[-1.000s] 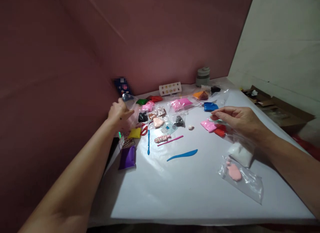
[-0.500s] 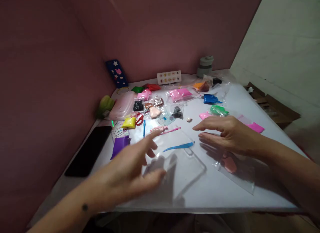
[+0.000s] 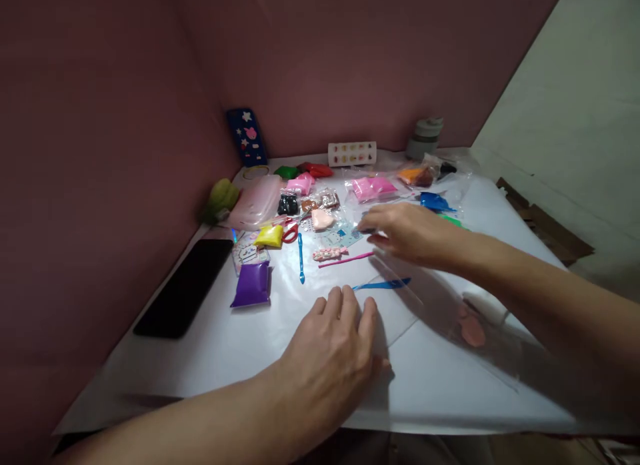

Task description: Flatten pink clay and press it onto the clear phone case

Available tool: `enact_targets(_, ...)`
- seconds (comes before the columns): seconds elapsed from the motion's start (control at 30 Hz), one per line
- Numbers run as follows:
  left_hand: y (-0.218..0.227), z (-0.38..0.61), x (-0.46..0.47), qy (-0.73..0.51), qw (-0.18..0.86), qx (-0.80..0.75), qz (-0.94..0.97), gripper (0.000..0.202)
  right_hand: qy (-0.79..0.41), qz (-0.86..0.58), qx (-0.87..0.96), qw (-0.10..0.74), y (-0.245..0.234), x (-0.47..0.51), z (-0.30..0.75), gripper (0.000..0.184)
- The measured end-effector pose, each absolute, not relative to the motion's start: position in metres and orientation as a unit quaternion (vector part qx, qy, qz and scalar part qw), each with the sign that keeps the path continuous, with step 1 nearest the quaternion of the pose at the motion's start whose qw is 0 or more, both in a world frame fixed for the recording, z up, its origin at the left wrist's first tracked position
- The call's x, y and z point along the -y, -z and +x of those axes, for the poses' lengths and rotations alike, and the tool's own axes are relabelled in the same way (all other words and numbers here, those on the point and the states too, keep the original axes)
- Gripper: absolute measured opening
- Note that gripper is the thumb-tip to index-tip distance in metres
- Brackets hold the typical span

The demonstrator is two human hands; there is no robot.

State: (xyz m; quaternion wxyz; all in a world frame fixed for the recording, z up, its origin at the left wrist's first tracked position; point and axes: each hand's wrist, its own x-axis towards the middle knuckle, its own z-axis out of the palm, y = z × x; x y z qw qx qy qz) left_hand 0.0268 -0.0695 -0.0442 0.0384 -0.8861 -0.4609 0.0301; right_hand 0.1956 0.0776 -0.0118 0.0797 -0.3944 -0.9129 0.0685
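Under the L hand [image 3: 335, 345], a clear plastic sheet [image 3: 395, 312] lies flat on the white desk [image 3: 240, 358]. Palm down, fingers close together, pressing the sheet, gripping nothing. R hand [image 3: 405, 235] is over the sheet's far edge, fingers stretched flat, nothing held. Blue modelling tool [image 3: 383, 284] lies btw both hands; pink stick [image 3: 345, 259] is just left of the R hand.

Table covering [image 3: 240, 345]: showing white.
Wall [image 3: 325, 58]: showing dusty maroon.
Clay packets, each showing one colour: purple packet [image 3: 251, 284], yellow packet [image 3: 269, 236], green packet [image 3: 286, 172], red packet [image 3: 315, 170], blue packet [image 3: 434, 200], black packet [image 3: 287, 204], pink packets [image 3: 373, 186].
Phone [image 3: 184, 293]: lying black.
Card [image 3: 247, 136]: showing navy with white stars and pink shapes.
Modelling tool [image 3: 383, 284]: showing blue.
Plastic sheet [image 3: 400, 312]: looking clear.
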Motion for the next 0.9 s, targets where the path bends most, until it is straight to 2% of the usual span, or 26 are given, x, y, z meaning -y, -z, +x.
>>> enact_targets(0.07, 0.032, 0.018, 0.062, -0.028, 0.033, 0.453, -0.890, 0.040, -0.052, -0.437, 0.895, 0.068, 0.012, -0.096, 0.200, 0.017)
enact_targets(0.27, 0.004, -0.008, -0.006, -0.047, -0.044, 0.551, -0.832, 0.024, -0.096, -0.443, 0.891, -0.008, 0.024, -0.106, 0.218, 0.013)
enact_targets(0.43, 0.031, -0.006, -0.046, -0.017, -0.106, 0.567, -0.817, 0.027, -0.087, -0.437, 0.895, 0.012, 0.038, -0.096, 0.213, 0.019)
enact_targets(0.6, 0.035, -0.007, -0.046, 0.096, -0.204, 0.594, -0.772, 0.015, -0.095, -0.427, 0.898, 0.059, 0.043, -0.103, 0.222, 0.013)
enact_targets(0.7, 0.024, -0.007, -0.038, 0.190, -0.320, 0.589, -0.717, 0.005, -0.102, -0.419, 0.895, 0.117, 0.030, -0.094, 0.219, 0.008)
enact_targets(0.8, 0.021, 0.000, -0.025, 0.267, -0.502, 0.527, -0.632, 0.017, -0.144, -0.331, 0.903, 0.233, 0.008, -0.064, 0.203, 0.006)
enact_targets(0.9, 0.030, 0.010, -0.010, 0.330, -0.649, 0.439, -0.526, 0.020, -0.154, -0.263, 0.918, 0.254, -0.005, -0.030, 0.185, 0.005)
